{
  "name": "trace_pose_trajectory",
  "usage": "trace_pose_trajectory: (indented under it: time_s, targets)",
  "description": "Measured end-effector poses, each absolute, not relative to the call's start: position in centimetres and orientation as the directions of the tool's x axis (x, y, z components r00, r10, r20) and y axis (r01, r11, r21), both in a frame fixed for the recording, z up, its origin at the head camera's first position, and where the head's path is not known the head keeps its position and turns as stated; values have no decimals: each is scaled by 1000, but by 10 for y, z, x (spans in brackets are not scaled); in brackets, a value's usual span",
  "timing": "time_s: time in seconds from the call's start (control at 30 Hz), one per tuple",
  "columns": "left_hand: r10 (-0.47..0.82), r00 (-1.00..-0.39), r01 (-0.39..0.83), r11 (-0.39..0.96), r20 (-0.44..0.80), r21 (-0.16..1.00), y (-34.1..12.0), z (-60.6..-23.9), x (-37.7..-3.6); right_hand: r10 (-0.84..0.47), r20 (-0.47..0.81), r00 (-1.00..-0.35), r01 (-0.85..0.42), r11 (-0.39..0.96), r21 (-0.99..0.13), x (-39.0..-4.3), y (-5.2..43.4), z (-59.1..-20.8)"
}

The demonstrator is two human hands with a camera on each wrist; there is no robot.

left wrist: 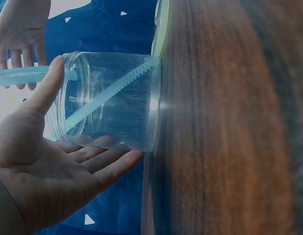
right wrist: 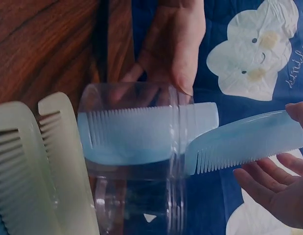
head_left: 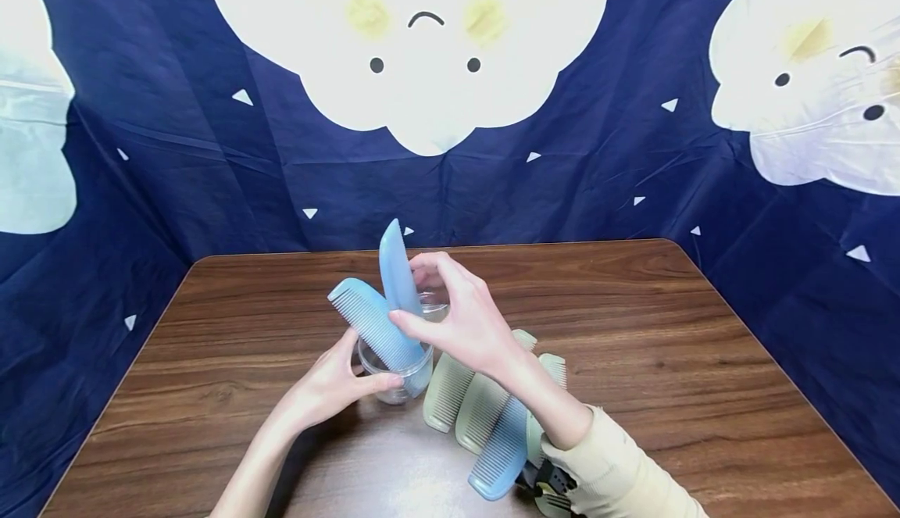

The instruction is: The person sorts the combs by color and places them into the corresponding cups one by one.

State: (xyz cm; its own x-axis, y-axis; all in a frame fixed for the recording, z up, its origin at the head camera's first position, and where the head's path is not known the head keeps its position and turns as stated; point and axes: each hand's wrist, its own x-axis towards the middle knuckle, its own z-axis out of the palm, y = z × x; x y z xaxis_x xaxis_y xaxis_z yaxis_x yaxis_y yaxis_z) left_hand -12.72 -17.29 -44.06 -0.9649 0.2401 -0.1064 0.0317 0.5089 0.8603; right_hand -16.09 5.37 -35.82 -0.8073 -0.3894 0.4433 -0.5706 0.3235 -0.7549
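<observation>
My left hand [head_left: 319, 389] grips a clear plastic jar [left wrist: 124, 125] that stands on the table, thumb near its rim and fingers around the side. One blue comb [head_left: 373, 323] leans inside this jar, its upper part sticking out. My right hand [head_left: 467, 319] holds a second blue comb [head_left: 397, 268] between thumb and fingers above the jar. In the right wrist view, the toothed lower end of that held comb is at the jar's mouth. Whether it touches the rim, I cannot tell.
A second clear jar [right wrist: 134, 205] stands beside the held one. Right of the jars, under my right forearm, lie several pale green combs [head_left: 446, 393] and a blue comb [head_left: 501, 455] on the wooden table [head_left: 675, 346]. A dark blue cloth [head_left: 211, 174] with clouds hangs behind.
</observation>
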Motion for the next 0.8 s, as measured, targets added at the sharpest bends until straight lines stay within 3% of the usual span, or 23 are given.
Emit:
trace_pose_trajectory:
  time_s: [0.23,0.6,0.8]
  targets:
    - [237,-964,17,500,-118,866,-172,-443,-127,-403,400,-823,-538,332,-775,-161,46,-367]
    - [243,-963,20,497,-117,868,-173,-442,-126,-424,342,-839,-532,498,-685,-162,42,-379]
    - [274,-958,56,483,-90,874,-173,-444,-126,-416,340,-844,-526,510,-681,-162,44,-380]
